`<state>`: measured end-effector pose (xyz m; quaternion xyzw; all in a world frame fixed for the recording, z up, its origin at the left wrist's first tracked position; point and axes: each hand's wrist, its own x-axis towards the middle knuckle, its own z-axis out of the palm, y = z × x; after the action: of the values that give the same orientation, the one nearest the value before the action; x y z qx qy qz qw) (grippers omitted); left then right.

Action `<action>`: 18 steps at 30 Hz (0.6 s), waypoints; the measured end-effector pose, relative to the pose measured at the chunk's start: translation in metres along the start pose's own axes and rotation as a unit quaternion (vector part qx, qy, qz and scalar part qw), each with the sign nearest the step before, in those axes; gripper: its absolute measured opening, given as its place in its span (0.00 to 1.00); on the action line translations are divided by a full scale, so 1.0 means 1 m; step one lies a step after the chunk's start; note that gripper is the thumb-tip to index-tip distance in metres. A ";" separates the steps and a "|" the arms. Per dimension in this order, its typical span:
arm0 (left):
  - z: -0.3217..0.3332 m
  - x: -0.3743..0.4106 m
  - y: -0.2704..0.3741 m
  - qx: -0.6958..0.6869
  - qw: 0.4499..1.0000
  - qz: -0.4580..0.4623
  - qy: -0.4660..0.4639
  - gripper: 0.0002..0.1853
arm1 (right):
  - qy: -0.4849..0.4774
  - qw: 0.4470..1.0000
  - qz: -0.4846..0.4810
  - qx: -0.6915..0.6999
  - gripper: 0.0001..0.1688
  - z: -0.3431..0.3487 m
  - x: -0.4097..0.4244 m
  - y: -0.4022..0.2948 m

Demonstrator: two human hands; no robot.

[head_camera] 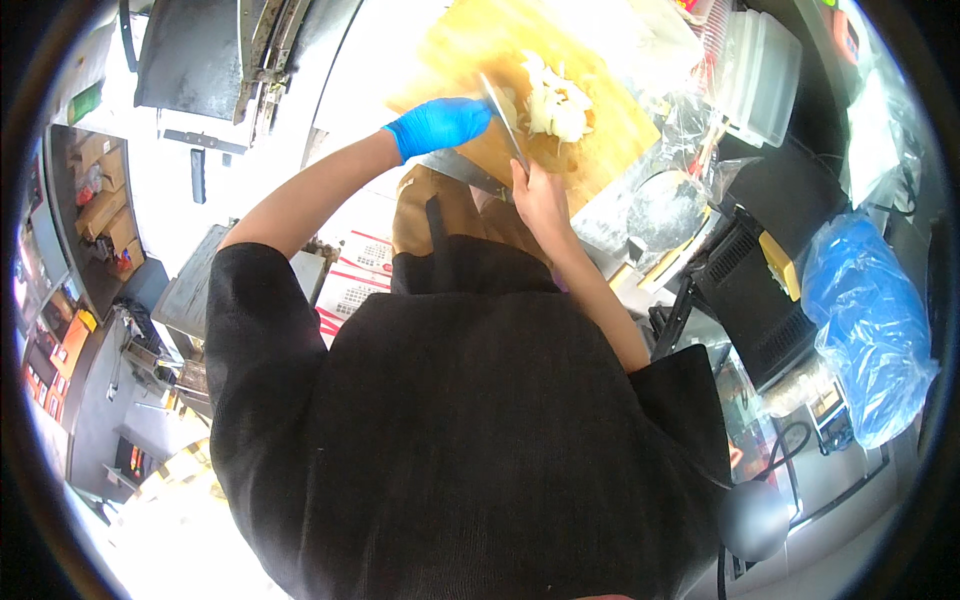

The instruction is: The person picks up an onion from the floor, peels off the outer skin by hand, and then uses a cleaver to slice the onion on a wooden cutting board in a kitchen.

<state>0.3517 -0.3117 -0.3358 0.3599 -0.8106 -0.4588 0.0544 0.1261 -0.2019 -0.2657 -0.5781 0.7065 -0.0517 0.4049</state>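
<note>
My right hand grips the handle of a kitchen knife, its blade pointing away from me over a wooden cutting board. My left hand, in a blue disposable glove, is beside the blade on its left, fingers curled. Whether those fingers hold a piece is hidden. To the right of the blade lies a loose heap of cut pale vegetable, which looks like onion. Strong glare washes out the board's far left part.
Right of the board are crumpled clear plastic wrap, stacked clear plastic containers and a round whitish-grey surface. Farther right sit a black appliance and a blue plastic bag. A dark metal plate stands at upper left.
</note>
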 end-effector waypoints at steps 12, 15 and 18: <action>0.013 -0.005 -0.014 0.104 0.990 0.090 0.008 0.10 | 0.012 0.999 -0.005 0.042 0.22 0.009 0.032 0.000; 0.007 -0.002 -0.011 0.179 0.970 0.154 0.057 0.13 | -0.013 1.000 0.004 -0.022 0.22 0.015 0.038 -0.012; 0.000 -0.002 -0.006 0.198 0.964 0.171 0.056 0.14 | -0.004 1.000 -0.004 -0.024 0.22 0.033 0.073 -0.024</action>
<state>0.3563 -0.3128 -0.3398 0.2448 -0.9302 -0.2522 0.1055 0.1655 -0.2598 -0.3122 -0.5903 0.7037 -0.0340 0.3940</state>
